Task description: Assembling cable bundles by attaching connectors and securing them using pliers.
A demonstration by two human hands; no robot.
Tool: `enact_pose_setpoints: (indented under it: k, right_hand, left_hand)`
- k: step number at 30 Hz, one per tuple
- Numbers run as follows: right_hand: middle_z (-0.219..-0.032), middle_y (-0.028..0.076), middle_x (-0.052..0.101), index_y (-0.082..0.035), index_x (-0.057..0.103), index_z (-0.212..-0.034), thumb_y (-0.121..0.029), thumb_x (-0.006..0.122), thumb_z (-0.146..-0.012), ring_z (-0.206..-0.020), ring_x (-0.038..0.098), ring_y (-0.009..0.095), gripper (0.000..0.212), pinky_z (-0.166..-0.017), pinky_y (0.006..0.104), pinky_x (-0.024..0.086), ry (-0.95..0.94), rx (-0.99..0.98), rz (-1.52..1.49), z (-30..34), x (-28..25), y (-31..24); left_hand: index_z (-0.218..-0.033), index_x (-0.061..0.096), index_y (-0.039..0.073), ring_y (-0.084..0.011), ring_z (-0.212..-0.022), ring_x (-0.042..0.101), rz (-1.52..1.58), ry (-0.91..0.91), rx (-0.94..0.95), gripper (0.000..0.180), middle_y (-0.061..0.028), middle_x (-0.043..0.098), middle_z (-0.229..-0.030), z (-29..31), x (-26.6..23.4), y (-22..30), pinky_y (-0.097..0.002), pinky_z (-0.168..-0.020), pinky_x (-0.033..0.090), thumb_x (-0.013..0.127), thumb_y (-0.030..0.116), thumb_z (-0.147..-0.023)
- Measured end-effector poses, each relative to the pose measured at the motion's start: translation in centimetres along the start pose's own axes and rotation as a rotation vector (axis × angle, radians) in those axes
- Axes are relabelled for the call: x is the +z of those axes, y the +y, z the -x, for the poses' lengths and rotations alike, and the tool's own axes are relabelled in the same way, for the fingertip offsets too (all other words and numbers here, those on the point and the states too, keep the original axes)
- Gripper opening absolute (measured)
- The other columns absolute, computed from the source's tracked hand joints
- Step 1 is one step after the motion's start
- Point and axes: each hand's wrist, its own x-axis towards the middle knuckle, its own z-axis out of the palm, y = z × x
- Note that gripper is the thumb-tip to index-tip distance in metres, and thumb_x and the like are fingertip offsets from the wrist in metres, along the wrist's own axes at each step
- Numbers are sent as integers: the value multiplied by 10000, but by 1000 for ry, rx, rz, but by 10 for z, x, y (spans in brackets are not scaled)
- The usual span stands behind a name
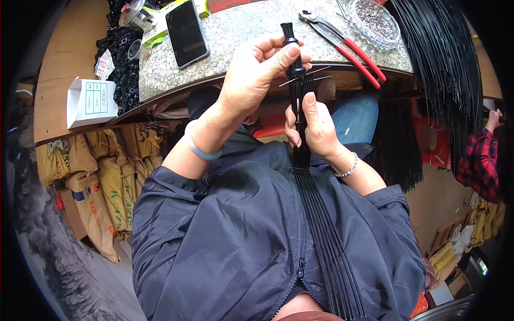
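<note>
My left hand [251, 75] pinches a black plastic fitting [289, 37] with a flared top, thumb in front and fingers behind. Below it, my right hand [320, 128] is closed around a bundle of thin black ribs [326, 241], which looks like an umbrella frame. Its long ends trail down over the front of my dark jacket. Just under the fitting, a few thin metal wires [321, 78] stick out sideways from the bundle. Where the fitting meets the ribs is partly covered by my fingers.
On the speckled worktop [235, 32] lie a phone [186, 32], red-handled pliers [348, 51] and a glass dish [377, 24] of small metal parts. Black rods [439, 48] hang over its right end. A white box [92, 101] and black parts [126, 80] stand left. Another person's plaid sleeve [479, 163] shows at right.
</note>
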Motion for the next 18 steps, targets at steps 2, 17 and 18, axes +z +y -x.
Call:
enact_pose_setpoints:
  k: [2, 17, 18]
  right_hand:
    - [-468, 52, 465, -36, 488, -700, -571, 264, -926, -378, 429, 115, 622, -400, 234, 376, -1, 0, 0, 0, 0, 0]
    - [-470, 49, 463, -39, 488, -721, -581, 269, -918, -382, 434, 120, 617, -407, 237, 382, -16, 4, 2, -2, -1, 1]
    - [-470, 48, 462, -39, 488, -720, -583, 269, -917, -381, 432, 119, 619, -406, 237, 379, -17, 0, 7, -1, -1, 1]
  left_hand:
    - [-1127, 558, -3, -93, -837, 599, -37, -15, 28, 346, -54, 638, -916, -1, -2, -2, -207, -759, 478, 589, 250, -893]
    - [-1084, 572, 34, -76, -878, 588, 18, -218, -103, 296, -31, 627, -961, 2, -18, -5, -209, -728, 476, 559, 273, -910]
    - [-1080, 567, 37, -74, -882, 588, 17, -225, -102, 286, -27, 628, -958, 1, -19, -6, -208, -727, 475, 558, 268, -911]
